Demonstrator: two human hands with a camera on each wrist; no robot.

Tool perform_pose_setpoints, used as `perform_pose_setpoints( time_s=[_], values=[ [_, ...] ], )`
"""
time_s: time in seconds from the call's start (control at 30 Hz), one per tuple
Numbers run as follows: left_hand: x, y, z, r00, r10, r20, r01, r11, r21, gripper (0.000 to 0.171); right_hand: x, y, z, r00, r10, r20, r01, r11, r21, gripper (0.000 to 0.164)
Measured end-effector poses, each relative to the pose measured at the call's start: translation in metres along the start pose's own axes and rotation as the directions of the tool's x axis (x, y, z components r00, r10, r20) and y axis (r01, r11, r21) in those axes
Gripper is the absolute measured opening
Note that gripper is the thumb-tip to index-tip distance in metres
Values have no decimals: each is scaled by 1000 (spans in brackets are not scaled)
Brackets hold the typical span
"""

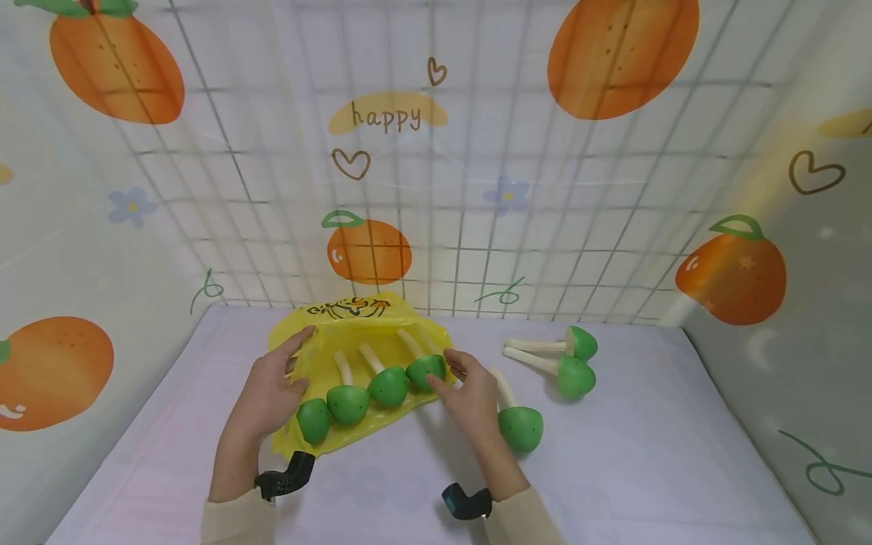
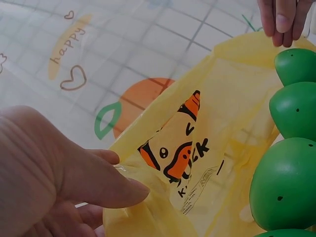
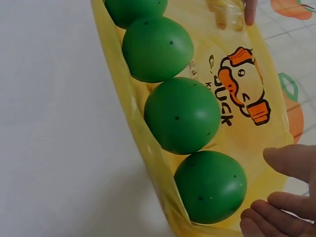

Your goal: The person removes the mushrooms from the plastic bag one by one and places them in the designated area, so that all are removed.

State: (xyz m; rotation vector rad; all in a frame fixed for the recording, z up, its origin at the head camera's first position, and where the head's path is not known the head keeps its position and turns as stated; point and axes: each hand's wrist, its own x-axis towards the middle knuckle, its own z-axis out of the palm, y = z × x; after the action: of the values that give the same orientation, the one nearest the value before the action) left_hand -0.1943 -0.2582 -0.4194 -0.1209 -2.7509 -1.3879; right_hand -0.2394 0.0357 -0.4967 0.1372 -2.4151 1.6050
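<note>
A yellow see-through plastic bag (image 1: 289, 314) with a duck print lies left of centre, its mouth toward me. Several mushroom-shaped toys (image 1: 348, 405) with green dotted heads and cream stems rest in a row in its mouth, stems pointing inward. At the bag's left edge my left hand (image 1: 269, 390) pinches the film, thumb on top as the left wrist view shows. My right hand (image 1: 473, 390) is at the right edge beside the rightmost green head (image 3: 211, 186), fingers loosely extended and thumb apart. In the right wrist view nothing lies between that thumb and the fingers.
Right of my right hand lies another green-headed toy (image 1: 521, 429). Two more, one of them the nearer toy (image 1: 576, 378), lie farther back with stems pointing left. The white tabletop (image 1: 647, 454) ends at a printed cloth (image 1: 490, 242) over a wire grid; cloth walls flank both sides.
</note>
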Motion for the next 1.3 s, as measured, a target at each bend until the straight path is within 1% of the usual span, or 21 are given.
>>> perform_pose_setpoints(
  time_s=[0.2,0.47,0.67,0.87,1.1,1.17,1.3],
  values=[
    [1,-3,0,1000,10,0,-10,1000,2,77,1,3,6,1000,-12,-17,12,1000,-28,53],
    [2,-6,-1,1000,7,-5,-7,1000,30,78,1,10,14,1000,-14,-21,13,997,-81,58],
    [1,-5,-2,1000,1,-1,-1,1000,18,78,3,11,18,999,-46,-17,44,995,-84,61],
    [0,-5,-2,1000,20,-6,-20,1000,-6,77,4,11,22,997,-75,-31,72,993,-96,60],
    [2,-4,-1,1000,17,-1,-17,1000,3,77,8,15,24,986,-162,-44,151,969,-194,52],
    [2,-4,-1,1000,18,2,-18,1000,8,77,8,15,24,985,-168,-41,155,963,-220,53],
    [2,-3,-1,1000,19,3,-19,1000,8,77,7,15,24,988,-152,-40,137,958,-252,54]
  ],
)
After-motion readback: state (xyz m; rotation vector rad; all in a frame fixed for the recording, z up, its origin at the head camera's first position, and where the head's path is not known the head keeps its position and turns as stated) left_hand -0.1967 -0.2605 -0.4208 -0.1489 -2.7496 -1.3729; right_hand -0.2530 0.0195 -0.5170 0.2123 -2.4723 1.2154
